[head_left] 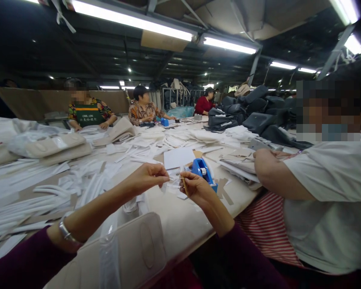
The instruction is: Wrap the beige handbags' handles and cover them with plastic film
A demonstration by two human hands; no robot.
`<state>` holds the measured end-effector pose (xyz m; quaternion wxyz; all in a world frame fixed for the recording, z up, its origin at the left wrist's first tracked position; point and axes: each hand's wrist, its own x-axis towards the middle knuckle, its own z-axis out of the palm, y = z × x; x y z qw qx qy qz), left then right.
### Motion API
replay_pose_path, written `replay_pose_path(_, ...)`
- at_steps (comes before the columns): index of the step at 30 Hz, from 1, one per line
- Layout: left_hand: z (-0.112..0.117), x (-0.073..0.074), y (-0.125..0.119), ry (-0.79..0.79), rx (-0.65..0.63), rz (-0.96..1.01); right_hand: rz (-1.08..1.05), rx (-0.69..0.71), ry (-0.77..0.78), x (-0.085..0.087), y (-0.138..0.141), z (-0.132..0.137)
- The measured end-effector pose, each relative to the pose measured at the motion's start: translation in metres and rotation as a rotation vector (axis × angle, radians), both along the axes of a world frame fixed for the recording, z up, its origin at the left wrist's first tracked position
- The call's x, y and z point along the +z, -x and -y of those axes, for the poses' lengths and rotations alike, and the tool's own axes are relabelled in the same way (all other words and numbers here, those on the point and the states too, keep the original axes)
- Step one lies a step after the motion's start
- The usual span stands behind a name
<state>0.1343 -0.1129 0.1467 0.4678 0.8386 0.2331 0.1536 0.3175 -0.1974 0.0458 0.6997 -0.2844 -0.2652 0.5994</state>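
Over the table, my left hand point(153, 175) is closed in a pinch, its fingertips pointing at my other hand. A small pale scrap shows just below those fingertips, but what they hold is too small to make out. My right hand point(197, 189) grips a thin yellowish strip point(185, 186) between thumb and fingers, a short gap from the left. Right behind it stands a blue tape dispenser point(202, 169) with a roll in it. Below my left forearm, a beige bag point(132, 245) with clear plastic around it lies at the table's near edge.
White sheets point(178, 159) and curved white strips point(52, 200) cover much of the table point(171, 224). Dark bags point(260, 116) are heaped at the back right. A co-worker in a white shirt point(325, 224) sits close on my right; several others work across the table.
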Motion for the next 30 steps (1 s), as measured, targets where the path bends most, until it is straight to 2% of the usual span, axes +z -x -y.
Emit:
replay_pose_path(5,0.012,0.0,-0.006,0.046,0.01,0.151,-0.051,0.088,-0.04,0.002,0.005,0.005)
replay_pose_path(8,0.016,-0.005,-0.01,0.111,0.042,0.216,-0.029,0.112,-0.091,0.0,0.01,0.004)
replay_pose_path(11,0.016,-0.013,-0.012,0.124,0.02,0.252,0.039,0.116,-0.13,-0.007,0.013,0.005)
replay_pose_path(14,0.019,-0.017,-0.013,0.083,-0.026,0.264,0.117,0.157,-0.131,-0.009,0.016,0.011)
replay_pose_path(19,0.033,-0.014,-0.018,-0.066,-0.052,0.192,0.216,0.127,-0.243,0.002,0.018,0.021)
replay_pose_path(24,0.038,-0.014,-0.021,-0.191,-0.075,0.071,0.339,0.201,-0.319,0.008,0.02,0.019)
replay_pose_path(27,0.041,-0.016,-0.023,-0.215,-0.095,0.05,0.356,0.22,-0.287,0.007,0.026,0.018)
replay_pose_path(30,0.045,-0.017,-0.025,-0.261,-0.115,0.036,0.395,0.164,-0.219,0.006,0.032,0.02)
